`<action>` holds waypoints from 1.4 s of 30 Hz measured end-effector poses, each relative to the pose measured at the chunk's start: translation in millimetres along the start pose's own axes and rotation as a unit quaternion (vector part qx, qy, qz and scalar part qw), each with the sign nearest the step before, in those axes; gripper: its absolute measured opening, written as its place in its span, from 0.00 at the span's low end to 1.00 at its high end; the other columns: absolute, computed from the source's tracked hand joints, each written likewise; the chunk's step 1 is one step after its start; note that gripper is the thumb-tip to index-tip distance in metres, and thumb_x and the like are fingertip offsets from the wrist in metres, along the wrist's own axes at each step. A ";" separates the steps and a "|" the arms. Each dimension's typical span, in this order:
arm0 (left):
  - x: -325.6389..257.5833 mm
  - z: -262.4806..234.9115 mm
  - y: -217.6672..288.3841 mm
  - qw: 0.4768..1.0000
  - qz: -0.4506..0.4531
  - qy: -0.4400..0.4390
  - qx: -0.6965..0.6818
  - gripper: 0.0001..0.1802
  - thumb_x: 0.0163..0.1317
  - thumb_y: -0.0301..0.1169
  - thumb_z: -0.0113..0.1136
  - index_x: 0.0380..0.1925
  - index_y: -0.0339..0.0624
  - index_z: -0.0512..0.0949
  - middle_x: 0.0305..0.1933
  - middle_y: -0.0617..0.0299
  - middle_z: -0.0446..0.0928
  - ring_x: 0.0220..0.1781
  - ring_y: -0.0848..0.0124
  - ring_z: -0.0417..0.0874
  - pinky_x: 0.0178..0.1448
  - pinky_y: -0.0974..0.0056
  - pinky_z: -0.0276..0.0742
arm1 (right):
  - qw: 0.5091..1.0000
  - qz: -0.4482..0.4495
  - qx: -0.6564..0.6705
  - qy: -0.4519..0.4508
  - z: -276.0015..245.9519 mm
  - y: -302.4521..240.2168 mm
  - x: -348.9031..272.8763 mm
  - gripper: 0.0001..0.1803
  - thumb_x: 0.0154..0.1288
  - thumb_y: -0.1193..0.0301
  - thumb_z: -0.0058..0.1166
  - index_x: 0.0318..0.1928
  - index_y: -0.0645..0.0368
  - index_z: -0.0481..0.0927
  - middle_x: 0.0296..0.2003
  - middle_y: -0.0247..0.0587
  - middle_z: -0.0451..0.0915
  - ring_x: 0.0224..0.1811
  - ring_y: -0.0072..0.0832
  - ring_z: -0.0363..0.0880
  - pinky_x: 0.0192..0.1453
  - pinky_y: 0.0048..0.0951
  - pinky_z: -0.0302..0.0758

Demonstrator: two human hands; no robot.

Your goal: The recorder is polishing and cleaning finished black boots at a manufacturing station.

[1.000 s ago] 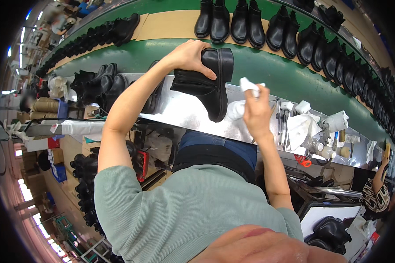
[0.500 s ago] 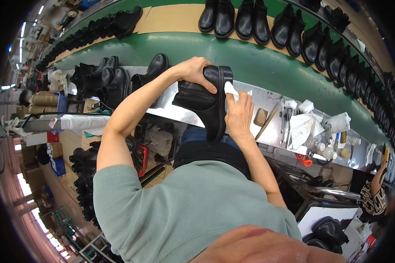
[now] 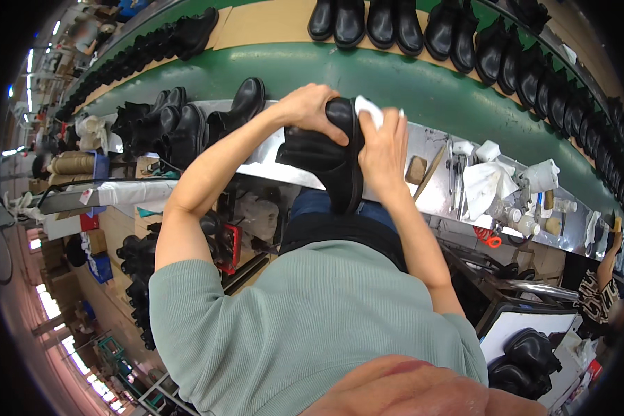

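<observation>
Left hand [image 3: 313, 109] clamps the boot [image 3: 319, 151] over the bench [image 3: 267, 170], sole [image 3: 357, 177] facing right; right hand [image 3: 384, 154] pinches a cloth [image 3: 369, 109] at the heel [image 3: 340, 111] (contact unclear). Good wiping probably wants a steady boot and even pressure.

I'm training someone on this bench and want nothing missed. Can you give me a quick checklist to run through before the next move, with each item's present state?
1. Boot held: ok. The left hand grips the black boot near its heel.
2. Cloth in hand: ok. The right hand holds a white cloth beside the heel.
3. Boot turned for access: ok. Its toe points toward the person, its sole to the right.
4. Sole's underside free of marks: cannot tell. It faces away from view.
5. Metal bench clear on the right: not ok. A brown block and a crumpled cloth lie there.
</observation>
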State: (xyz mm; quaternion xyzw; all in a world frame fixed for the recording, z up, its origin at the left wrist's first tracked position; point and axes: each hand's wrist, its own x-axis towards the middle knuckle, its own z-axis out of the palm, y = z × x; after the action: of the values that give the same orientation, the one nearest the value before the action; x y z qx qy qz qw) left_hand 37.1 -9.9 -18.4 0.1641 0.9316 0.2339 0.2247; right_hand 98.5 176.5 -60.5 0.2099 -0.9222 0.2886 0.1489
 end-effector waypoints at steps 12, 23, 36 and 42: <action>1.8 5.1 -23.1 0.999 -0.011 0.009 -0.033 0.46 0.28 0.56 0.75 0.40 0.24 0.78 0.34 0.40 0.81 0.40 0.53 0.83 0.47 0.57 0.76 | 1.000 -0.010 0.017 0.020 37.3 9.5 -47.4 0.23 0.48 0.83 0.48 0.48 0.58 0.77 0.42 0.53 0.67 0.44 0.50 0.67 0.44 0.47 0.66; -1.1 6.0 -11.2 0.999 0.040 0.021 -0.028 0.36 0.33 0.44 0.76 0.38 0.27 0.77 0.35 0.45 0.81 0.39 0.57 0.82 0.46 0.60 0.75 | 0.970 0.065 0.148 -0.183 10.5 55.7 45.5 0.28 0.47 0.84 0.45 0.52 0.57 0.78 0.43 0.53 0.69 0.47 0.50 0.69 0.51 0.43 0.68; 4.0 -30.2 29.7 0.978 0.017 0.185 0.099 0.40 0.29 0.50 0.75 0.45 0.40 0.79 0.33 0.47 0.82 0.37 0.52 0.83 0.44 0.54 0.79 | 0.993 -0.055 0.073 0.072 -11.9 17.6 -2.8 0.24 0.49 0.86 0.48 0.51 0.60 0.74 0.45 0.58 0.66 0.45 0.52 0.70 0.49 0.45 0.69; -3.0 12.4 37.2 0.961 0.068 0.241 0.122 0.38 0.34 0.45 0.75 0.48 0.44 0.73 0.30 0.51 0.81 0.32 0.51 0.83 0.36 0.51 0.78 | 0.999 0.010 -0.029 0.042 -30.9 11.7 26.7 0.25 0.50 0.82 0.50 0.52 0.57 0.74 0.40 0.50 0.66 0.43 0.48 0.67 0.43 0.44 0.68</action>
State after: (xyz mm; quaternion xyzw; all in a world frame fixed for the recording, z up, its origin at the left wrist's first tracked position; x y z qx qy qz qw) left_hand 53.3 24.4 -8.2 0.1918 0.9664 0.1653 -0.0442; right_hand 74.5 195.6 -31.1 0.1841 -0.9249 0.2723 0.1909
